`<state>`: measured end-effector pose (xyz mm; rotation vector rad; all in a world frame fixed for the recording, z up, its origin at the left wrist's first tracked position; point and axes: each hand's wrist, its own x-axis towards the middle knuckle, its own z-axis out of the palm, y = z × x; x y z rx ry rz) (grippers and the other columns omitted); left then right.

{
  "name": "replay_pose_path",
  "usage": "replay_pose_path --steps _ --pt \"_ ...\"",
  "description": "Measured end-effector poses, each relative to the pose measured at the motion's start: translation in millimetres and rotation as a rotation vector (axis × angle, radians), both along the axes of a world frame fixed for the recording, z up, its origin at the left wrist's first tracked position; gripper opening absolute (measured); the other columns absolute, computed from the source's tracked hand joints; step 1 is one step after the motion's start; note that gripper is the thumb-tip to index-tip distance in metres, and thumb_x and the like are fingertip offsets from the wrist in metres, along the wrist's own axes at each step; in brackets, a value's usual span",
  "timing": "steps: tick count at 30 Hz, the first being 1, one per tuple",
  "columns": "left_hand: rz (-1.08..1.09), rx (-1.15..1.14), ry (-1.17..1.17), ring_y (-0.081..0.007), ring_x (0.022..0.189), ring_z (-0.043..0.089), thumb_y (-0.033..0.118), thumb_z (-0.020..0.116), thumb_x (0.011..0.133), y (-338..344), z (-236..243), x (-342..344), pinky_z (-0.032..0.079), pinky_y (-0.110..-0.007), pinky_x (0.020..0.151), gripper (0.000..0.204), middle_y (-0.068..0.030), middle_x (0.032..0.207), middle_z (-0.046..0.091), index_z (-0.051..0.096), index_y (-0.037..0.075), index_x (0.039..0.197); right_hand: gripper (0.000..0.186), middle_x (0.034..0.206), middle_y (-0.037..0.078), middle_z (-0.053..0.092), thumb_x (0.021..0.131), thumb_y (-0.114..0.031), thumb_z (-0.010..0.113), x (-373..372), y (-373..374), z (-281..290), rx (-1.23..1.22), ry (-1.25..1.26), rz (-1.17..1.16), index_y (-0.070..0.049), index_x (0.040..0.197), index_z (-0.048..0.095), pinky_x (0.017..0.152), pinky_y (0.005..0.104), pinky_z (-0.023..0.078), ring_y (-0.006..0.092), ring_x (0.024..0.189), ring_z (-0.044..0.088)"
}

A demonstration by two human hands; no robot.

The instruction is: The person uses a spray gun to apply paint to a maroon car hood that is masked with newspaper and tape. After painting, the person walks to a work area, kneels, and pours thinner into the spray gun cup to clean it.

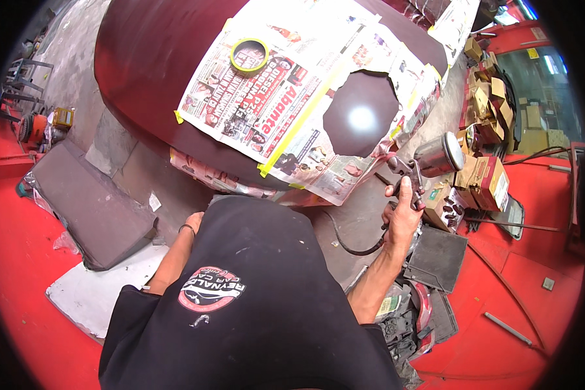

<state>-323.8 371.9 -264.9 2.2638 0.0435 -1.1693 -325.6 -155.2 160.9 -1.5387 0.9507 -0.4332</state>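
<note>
My right hand [403, 218] is wrapped round the grip of a paint spray gun [433, 157] with a metal cup. The gun is held at the right, near the edge of newspaper [266, 110] taped over a dark maroon car panel [146, 71]. A roughly round opening in the paper bares a dark, glossy patch [357, 110] of the panel, with a bright reflection on it. A roll of yellow masking tape [233, 58] lies on the paper. Lower left, my left hand [195, 223] hangs beside my black shirt, its fingers mostly hidden.
A dark hose [354, 251] runs from below the gun toward my body. Cardboard boxes [487, 183] are piled at right, above dark plastic parts [435, 260]. At left lie a big grey cushion-like slab [88, 201] and a white panel [104, 289] on red floor.
</note>
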Motion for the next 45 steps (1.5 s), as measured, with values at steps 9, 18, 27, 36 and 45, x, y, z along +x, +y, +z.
replay_pose_path --steps 9,18,27,36,45 --pt "0.076 0.002 0.07 -0.0388 0.116 0.069 0.045 0.069 0.089 -8.8 17.1 -0.3 0.052 -0.044 0.098 0.046 -0.0234 0.115 0.074 0.074 0.008 0.116 0.03 0.081 0.004 0.065 0.102 -0.035 0.067 -4.6 -2.7 -0.8 0.011 -0.052 -0.074 -0.007 0.112 0.063 0.036 0.0224 0.027 0.005 0.041 0.035" --pt "0.003 0.014 0.057 -0.0399 0.116 0.068 0.043 0.073 0.087 -6.1 10.4 7.7 0.052 -0.045 0.097 0.045 -0.0242 0.114 0.073 0.074 0.008 0.115 0.028 0.081 0.003 0.064 0.103 -0.032 0.065 -8.3 8.3 7.8 0.026 0.011 -0.006 -0.007 0.113 0.064 0.036 0.0216 0.026 0.0043 0.042 0.036" --pt "0.004 -0.023 0.018 -0.0423 0.116 0.067 0.044 0.07 0.088 6.5 -20.4 -3.0 0.052 -0.047 0.096 0.044 -0.0253 0.114 0.073 0.074 0.009 0.114 0.03 0.081 0.002 0.065 0.101 -0.04 0.067 -17.3 0.4 3.0 0.011 0.003 -0.029 -0.01 0.104 0.064 0.038 0.0234 0.027 0.0054 0.041 0.033" --pt "-0.013 0.016 0.019 -0.0403 0.116 0.068 0.044 0.068 0.09 -0.5 3.4 2.9 0.051 -0.046 0.097 0.043 -0.023 0.115 0.073 0.074 0.009 0.114 0.03 0.081 0.002 0.063 0.103 -0.035 0.064 -13.8 1.0 4.4 0.021 -0.058 -0.069 -0.006 0.112 0.063 0.037 0.0223 0.025 0.0051 0.041 0.034" --pt "-0.025 0.024 0.042 -0.0285 0.113 0.069 0.041 0.059 0.098 6.5 -0.1 1.6 0.05 -0.041 0.097 0.045 -0.0185 0.118 0.075 0.072 0.005 0.121 0.03 0.081 0.003 0.065 0.104 -0.04 0.064 -16.2 -7.8 -0.6 -0.001 -0.063 -0.08 -0.011 0.112 0.061 0.038 0.0233 0.027 0.006 0.042 0.034"
